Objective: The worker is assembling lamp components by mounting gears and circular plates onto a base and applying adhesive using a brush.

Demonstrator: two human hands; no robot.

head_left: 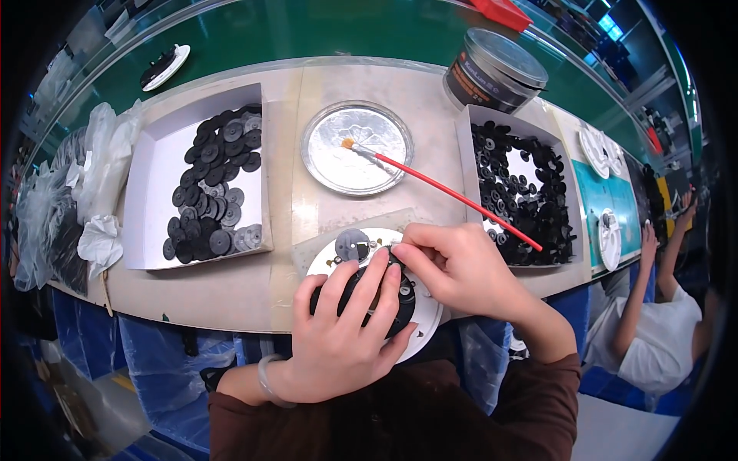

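A white round plate (425, 307) carrying a black round part (405, 311) sits at the table's near edge. My left hand (342, 338) lies across this assembly with its fingers spread, their tips pressing on it. On the plate's far side a grey toothed disc (351, 244) shows beyond my fingertips. My right hand (461, 269) is closed in a pinch at the plate's far right, beside the left index finger. Whatever the pinch holds is hidden. Beneath the plate lies a flat translucent sheet (311, 247).
Left stands a white box (157, 165) of dark gear discs; right, another box (466, 146) of small black gears. Between them a red-handled brush (461, 198) rests on a round metal lid (307, 157). A tin (492, 73) stands behind; plastic bags (104, 154) lie left. A co-worker (653, 338) sits right.
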